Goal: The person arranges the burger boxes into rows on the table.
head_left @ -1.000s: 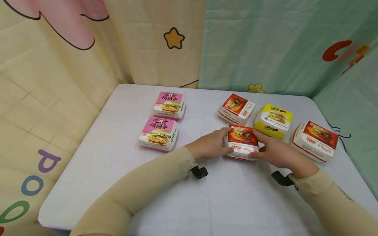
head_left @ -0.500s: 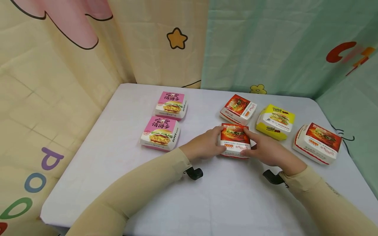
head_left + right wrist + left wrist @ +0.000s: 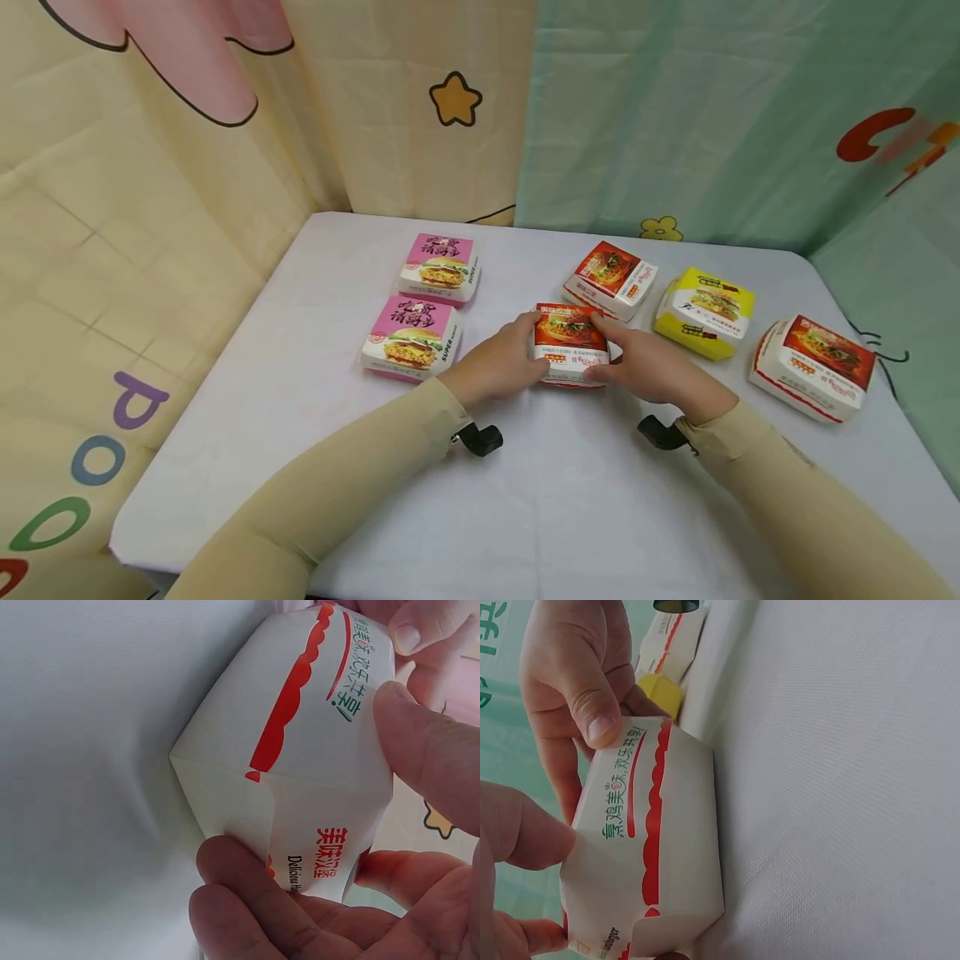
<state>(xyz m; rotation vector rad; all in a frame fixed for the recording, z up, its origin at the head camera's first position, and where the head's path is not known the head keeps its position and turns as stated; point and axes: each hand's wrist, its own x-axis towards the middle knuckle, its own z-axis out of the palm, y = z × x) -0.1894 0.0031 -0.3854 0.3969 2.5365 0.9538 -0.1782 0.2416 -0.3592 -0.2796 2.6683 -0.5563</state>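
Both hands hold one red-and-white burger box (image 3: pixel 573 348) between them, at the middle of the table. The left hand (image 3: pixel 504 358) grips its left side, thumb at the near corner. On the opposite side the right hand (image 3: pixel 654 365) has its thumb near the front and its fingers around the right side. In the left wrist view the box's pale front (image 3: pixel 682 817) with a red scalloped stripe faces the camera. The right wrist view has fingertips (image 3: pixel 225 859) under the box's lower edge. Whether the box touches the cloth I cannot tell.
Two pink burger boxes (image 3: pixel 439 268) (image 3: pixel 412 340) stand one behind the other on the left. Behind and right of the hands are a red-and-white box (image 3: pixel 611 279), a yellow box (image 3: pixel 705 312) and another red-and-white box (image 3: pixel 813 367). Curtains (image 3: pixel 420 150) border the white table (image 3: pixel 480 517).
The held box has moved left and slightly away from the person, with both hands gripping it throughout. The head view has shifted a little; the other boxes keep their places.
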